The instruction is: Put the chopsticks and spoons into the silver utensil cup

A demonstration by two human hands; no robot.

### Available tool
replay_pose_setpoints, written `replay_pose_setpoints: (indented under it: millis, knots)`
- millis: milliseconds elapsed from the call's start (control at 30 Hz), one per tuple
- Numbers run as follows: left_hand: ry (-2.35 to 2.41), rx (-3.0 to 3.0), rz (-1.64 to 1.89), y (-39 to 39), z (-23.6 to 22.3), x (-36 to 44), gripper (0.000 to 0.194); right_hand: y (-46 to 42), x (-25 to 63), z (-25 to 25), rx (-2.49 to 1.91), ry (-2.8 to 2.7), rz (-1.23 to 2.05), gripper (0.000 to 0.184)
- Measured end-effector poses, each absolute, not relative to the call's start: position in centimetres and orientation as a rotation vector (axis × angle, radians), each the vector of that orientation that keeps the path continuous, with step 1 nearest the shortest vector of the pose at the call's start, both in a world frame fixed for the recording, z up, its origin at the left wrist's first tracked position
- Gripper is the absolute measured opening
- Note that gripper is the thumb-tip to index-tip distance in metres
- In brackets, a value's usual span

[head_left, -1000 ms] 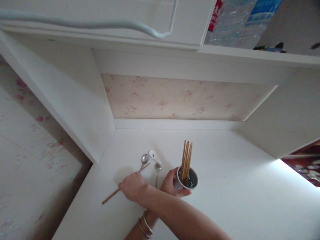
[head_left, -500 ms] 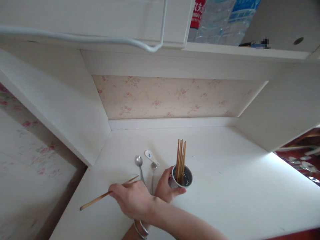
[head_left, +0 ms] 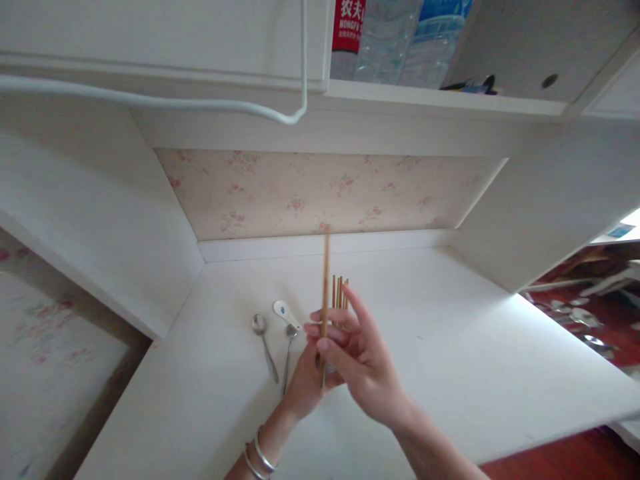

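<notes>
A wooden chopstick (head_left: 327, 280) stands nearly upright between the thumb and fingers of my right hand (head_left: 370, 370), its upper end blurred. Behind that hand, my left hand (head_left: 303, 383) is wrapped round a metal cup (head_left: 331, 368), which is mostly hidden. Several more chopsticks (head_left: 341, 287) rise out of the cup. To the left on the white tabletop lie a metal spoon (head_left: 260, 327), a second, smaller metal spoon (head_left: 289, 350) and a white spoon with a blue mark (head_left: 283, 311). The white spoon's lower end meets the smaller metal one.
A white cable (head_left: 225, 105) hangs across the cabinet front above. Plastic bottles (head_left: 385, 40) stand on the upper shelf. White side panels (head_left: 520, 180) bound the tabletop (head_left: 440, 373), with a floral wall (head_left: 310, 193) behind. Further off at the right is cluttered dishware (head_left: 583, 317).
My right hand has moved from the left, over the left forearm, to the right beside the cup. Its chopstick has turned from slanting sideways to upright. The view has shifted slightly right.
</notes>
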State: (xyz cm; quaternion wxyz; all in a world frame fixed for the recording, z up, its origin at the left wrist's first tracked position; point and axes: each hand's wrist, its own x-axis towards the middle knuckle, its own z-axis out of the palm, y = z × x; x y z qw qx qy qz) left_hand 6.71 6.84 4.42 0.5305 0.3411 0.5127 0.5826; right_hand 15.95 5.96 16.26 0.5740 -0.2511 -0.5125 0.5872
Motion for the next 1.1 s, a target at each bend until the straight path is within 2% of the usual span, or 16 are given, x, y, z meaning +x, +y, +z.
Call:
replay_pose_setpoints:
  millis: [33, 133, 233, 400, 700, 967, 1100]
  knots:
    - [1.146, 1.017, 1.282, 6.9, 4.4, 6.5, 0.050, 6.7, 17.2, 16.2, -0.631, -1.177, 1.291, 0.061]
    - [0.819, 1.094, 1.140, 7.1, 4.2, 6.0, 0.077, 8.7, 20.3, 15.3, -0.777, -1.044, 1.139, 0.034]
    - [0.796, 1.087, 1.100, 7.2, 3.8, 5.8, 0.081, 9.9, 22.0, 13.6, -0.893, -0.939, 1.097, 0.021]
    - [0.811, 1.081, 1.078, 7.2, 3.2, 5.9, 0.081, 10.4, 22.3, 10.3, -1.018, -0.922, 1.104, 0.027]
    - [0.884, 1.130, 1.088, 7.4, 2.3, 5.9, 0.082, 9.8, 22.0, 7.2, -1.360, -1.265, 1.006, 0.038]
    - [0.910, 1.178, 1.087, 7.4, 2.2, 5.7, 0.082, 9.4, 22.1, 6.8, -1.308, -1.322, 1.065, 0.037]
    - [0.884, 1.168, 1.093, 7.3, 2.4, 5.9, 0.082, 8.9, 22.5, 6.1, -1.122, -1.298, 1.256, 0.047]
